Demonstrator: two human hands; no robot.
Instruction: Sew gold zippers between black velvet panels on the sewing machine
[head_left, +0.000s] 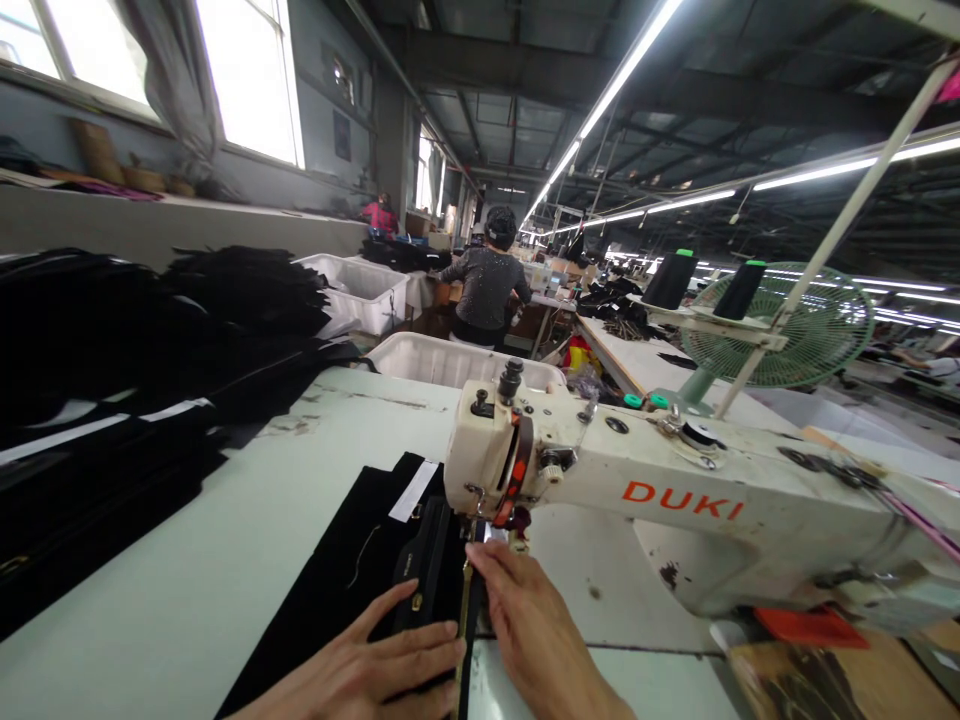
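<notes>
Black fabric with a white strip lies on the pale table, its right part under the head of a white sewing machine. A brass-coloured zipper runs along the fabric toward the needle area. My left hand rests flat on the fabric and zipper, fingers spread, the index near a small gold zipper pull. My right hand is at the zipper's right side close to the presser foot, its fingers together with the tips on the zipper's edge.
Piles of black fabric cover the table's left side. Behind the machine stand a white bin, thread cones and a green fan. A person sits further ahead, back turned. Scissors lie on the machine arm.
</notes>
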